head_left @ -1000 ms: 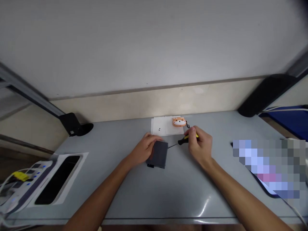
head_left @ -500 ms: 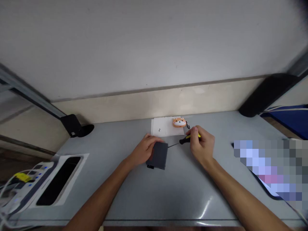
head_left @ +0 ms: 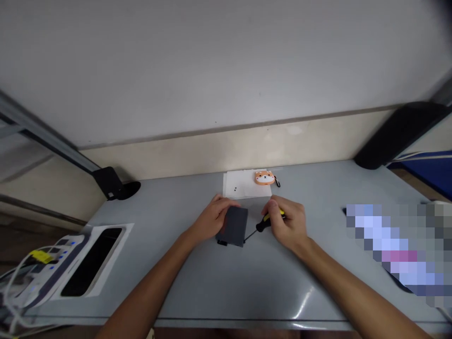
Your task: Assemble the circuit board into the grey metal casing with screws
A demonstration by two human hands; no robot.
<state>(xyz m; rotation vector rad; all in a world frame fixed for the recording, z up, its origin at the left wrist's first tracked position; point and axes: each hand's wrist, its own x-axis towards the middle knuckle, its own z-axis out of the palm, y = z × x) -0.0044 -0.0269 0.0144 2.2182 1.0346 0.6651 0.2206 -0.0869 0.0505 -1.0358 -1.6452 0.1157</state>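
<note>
The dark grey box [head_left: 236,226] lies on the grey worktop [head_left: 247,292], immediately to the right of the left hand [head_left: 212,217] and well to the left of the right hand [head_left: 291,222], so that it sits between the two. The left hand is closed around the box's left side, its fingers reaching over the far left corner and along the far edge; its thumb is hard to make out. A small black piece [head_left: 222,243] shows at the box's near left corner. The right hand is curled round the yellow and black handle of a screwdriver [head_left: 262,225], the thumb laid along the top. The thin shaft slants left and nearer, and its tip meets the box's right side by the near corner; whether it sits in a screw or only rests there, I cannot tell. On the far side of the box, and apart from it, lies white paper [head_left: 247,188] with two tiny dark specks [head_left: 235,189] on its left part. An orange and white animal-faced case [head_left: 264,178] rests on the paper's far right part, farther off than the right hand, with a black clip [head_left: 277,181] at its right end
</note>
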